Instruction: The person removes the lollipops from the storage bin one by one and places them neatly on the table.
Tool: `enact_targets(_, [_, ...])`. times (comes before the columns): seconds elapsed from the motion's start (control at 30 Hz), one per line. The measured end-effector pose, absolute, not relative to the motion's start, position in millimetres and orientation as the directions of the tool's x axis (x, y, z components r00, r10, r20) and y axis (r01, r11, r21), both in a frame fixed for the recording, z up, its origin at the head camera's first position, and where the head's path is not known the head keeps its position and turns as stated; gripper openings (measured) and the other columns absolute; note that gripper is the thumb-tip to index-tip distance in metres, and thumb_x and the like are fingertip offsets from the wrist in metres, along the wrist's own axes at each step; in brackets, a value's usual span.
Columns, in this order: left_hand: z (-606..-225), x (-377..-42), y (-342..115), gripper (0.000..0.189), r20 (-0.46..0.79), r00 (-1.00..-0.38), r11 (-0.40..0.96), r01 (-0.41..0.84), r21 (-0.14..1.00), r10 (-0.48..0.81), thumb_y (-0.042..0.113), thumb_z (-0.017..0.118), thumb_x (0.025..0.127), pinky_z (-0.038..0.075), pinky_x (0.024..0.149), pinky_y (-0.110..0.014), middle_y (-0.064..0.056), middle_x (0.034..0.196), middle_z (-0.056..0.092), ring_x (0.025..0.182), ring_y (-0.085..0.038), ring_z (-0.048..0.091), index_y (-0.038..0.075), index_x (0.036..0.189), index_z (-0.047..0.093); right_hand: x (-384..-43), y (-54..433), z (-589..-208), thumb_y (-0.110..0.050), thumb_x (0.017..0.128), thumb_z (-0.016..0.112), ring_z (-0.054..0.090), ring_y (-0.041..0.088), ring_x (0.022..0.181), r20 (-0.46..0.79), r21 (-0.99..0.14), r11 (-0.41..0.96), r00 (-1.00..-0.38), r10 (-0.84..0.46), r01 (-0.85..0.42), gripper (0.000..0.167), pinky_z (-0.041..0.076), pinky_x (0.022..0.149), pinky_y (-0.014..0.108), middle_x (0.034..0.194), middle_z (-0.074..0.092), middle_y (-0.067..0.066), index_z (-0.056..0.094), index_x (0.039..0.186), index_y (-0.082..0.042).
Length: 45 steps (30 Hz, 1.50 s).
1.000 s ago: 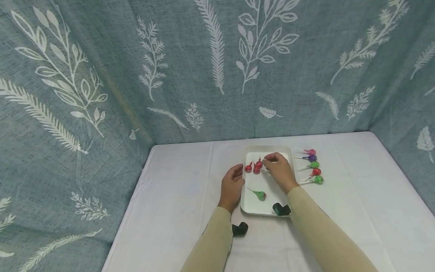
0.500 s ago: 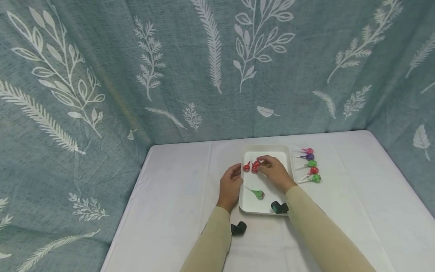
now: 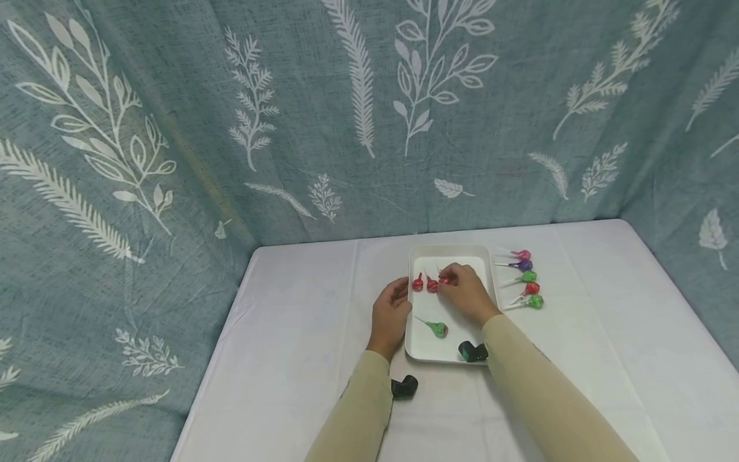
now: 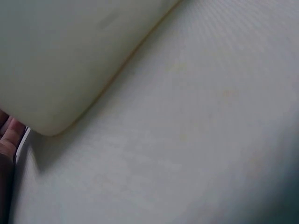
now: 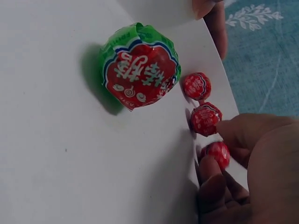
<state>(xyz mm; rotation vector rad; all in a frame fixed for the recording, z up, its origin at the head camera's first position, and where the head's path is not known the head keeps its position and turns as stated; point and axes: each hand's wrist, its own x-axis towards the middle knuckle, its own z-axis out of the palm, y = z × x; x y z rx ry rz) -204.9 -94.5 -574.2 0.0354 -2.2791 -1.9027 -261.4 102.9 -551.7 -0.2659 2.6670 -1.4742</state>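
In the head view, my right hand (image 3: 466, 294) is over the white tray (image 3: 447, 360), pinching a red-wrapped lollipop (image 5: 217, 155) between thumb and fingertips. Two more red lollipops, one in the middle (image 3: 432, 285) and one at the left (image 3: 417, 282), lie beside it in a row. The left hand (image 3: 390, 318) holds the tray's left edge; in the right wrist view a bit of this hand (image 5: 217, 29) shows at the rim. A green lollipop (image 3: 439, 330) with a red patch on its wrapper lies nearer the tray's front.
Right of the tray, several lollipops lie in a column on the white cloth, among them a purple one (image 3: 524, 264) and a green one (image 3: 535, 301). Black wrist devices sit by the left sleeve (image 3: 405, 387) and right sleeve (image 3: 472, 351). A patterned teal curtain (image 3: 358, 212) hangs behind the table.
My right hand has reached left to the red lollipops and taken hold of one, which now sits slightly to the right of the other two. The left hand stays at the tray's edge.
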Motion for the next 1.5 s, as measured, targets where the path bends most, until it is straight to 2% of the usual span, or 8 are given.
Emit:
enact_targets(0.23, [-573.3, -205.1, -93.0, 0.055, 0.114, -0.984, 0.188, 0.087, 0.978, -0.137, -0.003, 0.055, 0.093, 0.057, 0.105, -0.040, -0.010, 0.135, 0.071, 0.123, -0.024, 0.070, 0.004, 0.147, 0.065, -261.3, 104.3, -551.2, -0.006, 0.098, 0.071, 0.057, 0.031, 0.104, 0.002, -0.859, 0.506, -0.988, -0.154, -0.080, 0.016, 0.050, 0.093, 0.047, 0.111, 0.062, 0.015, 0.071, 0.113, -0.001])
enact_targets(0.43, [-572.8, -205.3, -92.9, 0.055, 0.119, -0.983, 0.176, 0.094, 0.980, -0.139, -0.005, 0.056, 0.092, 0.058, 0.104, -0.041, -0.011, 0.133, 0.072, 0.121, -0.025, 0.070, 0.004, 0.146, 0.065, -261.7, 106.9, -552.8, -0.010, 0.101, 0.069, 0.062, 0.031, 0.109, -0.030, -0.898, 0.438, -0.993, -0.117, -0.025, 0.024, 0.051, 0.097, 0.046, 0.120, 0.066, 0.016, 0.067, 0.122, -0.001])
enact_targets(0.67, [-573.8, -205.2, -93.2, 0.055, 0.099, -0.985, 0.183, 0.072, 0.981, -0.142, 0.000, 0.056, 0.093, 0.057, 0.105, -0.040, -0.009, 0.135, 0.071, 0.122, -0.022, 0.070, 0.005, 0.147, 0.065, -259.5, 108.7, -548.3, -0.014, 0.106, 0.067, 0.070, 0.027, 0.101, -0.071, -0.954, 0.298, -0.994, -0.083, 0.044, 0.029, 0.060, 0.079, 0.033, 0.124, 0.066, 0.018, 0.061, 0.131, 0.000])
enact_targets(0.87, [-572.0, -205.7, -93.2, 0.055, 0.089, -0.985, 0.188, 0.060, 0.980, -0.146, 0.000, 0.056, 0.094, 0.057, 0.105, -0.040, -0.007, 0.136, 0.071, 0.123, -0.021, 0.069, 0.007, 0.148, 0.065, -258.6, 106.9, -544.0, -0.009, 0.105, 0.065, 0.065, 0.023, 0.097, -0.047, -0.958, 0.285, -0.996, -0.082, 0.021, 0.029, 0.058, 0.075, 0.027, 0.129, 0.063, 0.018, 0.061, 0.132, 0.001])
enact_targets(1.03, [-572.9, -205.2, -92.7, 0.056, 0.087, -0.985, 0.179, 0.059, 0.982, -0.149, -0.001, 0.057, 0.093, 0.058, 0.104, -0.040, -0.007, 0.135, 0.071, 0.122, -0.022, 0.070, 0.007, 0.147, 0.065, -258.4, 104.0, -539.0, -0.008, 0.103, 0.067, 0.063, 0.023, 0.093, -0.009, -0.960, 0.280, -0.999, -0.049, -0.005, 0.025, 0.056, 0.070, 0.026, 0.123, 0.065, 0.018, 0.066, 0.126, 0.001])
enact_targets(1.27, [-574.0, -205.4, -91.6, 0.056, 0.097, -0.985, 0.190, 0.069, 0.979, -0.144, -0.002, 0.057, 0.093, 0.057, 0.105, -0.040, -0.008, 0.136, 0.071, 0.121, -0.022, 0.070, 0.007, 0.147, 0.066, -256.6, 106.6, -530.1, -0.005, 0.100, 0.071, 0.062, 0.025, 0.098, 0.069, -0.955, 0.289, -0.997, 0.019, -0.061, 0.020, 0.052, 0.077, 0.025, 0.119, 0.061, 0.017, 0.072, 0.119, 0.002])
enact_targets(1.5, [-572.9, -206.4, -93.3, 0.056, 0.097, -0.984, 0.208, 0.065, 0.976, -0.148, -0.003, 0.057, 0.092, 0.058, 0.104, -0.038, -0.007, 0.136, 0.071, 0.120, -0.021, 0.070, 0.007, 0.147, 0.065, -250.7, 123.0, -518.6, -0.012, 0.106, 0.067, 0.061, 0.023, 0.099, 0.024, -0.969, 0.245, -1.000, 0.004, -0.022, 0.026, 0.053, 0.074, 0.026, 0.124, 0.066, 0.018, 0.068, 0.128, 0.002])
